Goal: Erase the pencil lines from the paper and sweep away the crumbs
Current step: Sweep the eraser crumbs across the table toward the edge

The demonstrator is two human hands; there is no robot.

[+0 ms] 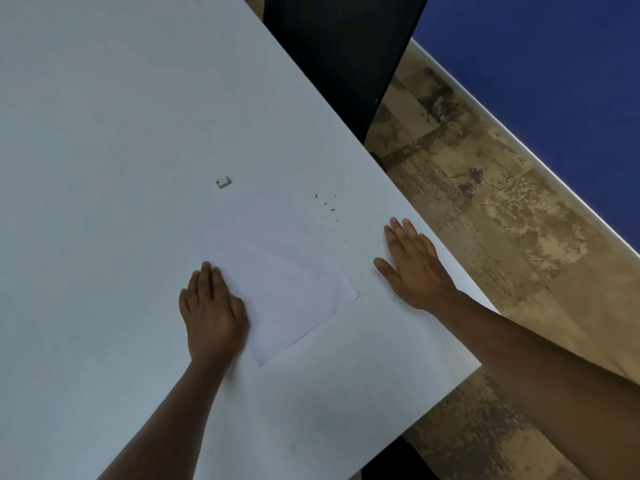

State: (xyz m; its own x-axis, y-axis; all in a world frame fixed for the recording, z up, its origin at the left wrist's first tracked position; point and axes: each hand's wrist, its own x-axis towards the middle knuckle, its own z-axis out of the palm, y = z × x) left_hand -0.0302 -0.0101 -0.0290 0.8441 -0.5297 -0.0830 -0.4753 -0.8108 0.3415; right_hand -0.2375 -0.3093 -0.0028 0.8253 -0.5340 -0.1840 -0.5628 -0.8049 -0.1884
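The left hand [211,306] lay flat, palm down, with its fingers straight and close together, pressing on the near left part of the paper [277,278] and holding nothing. The right hand [412,261] also lay flat and open on the bare bench [104,133], fingers extended and the thumb spread out to the side, with nothing in its grasp; it rested just beside the bench's right edge and a little apart from the paper's right corner. Both forearms were bare and reached in from the near side. The paper was a white sheet, turned at an angle to the bench edges, lying between the two hands toward the near right part of the surface (its far end was hard to make out against the pale top, and no pencil lines could be told on it). Beyond the right hand's fingertips, between the paper's far end and the right edge of the bench, a loose scatter of dark crumbs [327,204] lay on the surface, with one or two stray specks nearer the hand. Farther toward the middle of the bench, well apart from both hands, sat a small white eraser [223,182] with a dark smudge on it. Past the right edge of the bench showed a mottled tan floor [485,202], a dark chair [346,57] close against the far part of that edge, and a blue wall [554,64] with a pale strip along its base.
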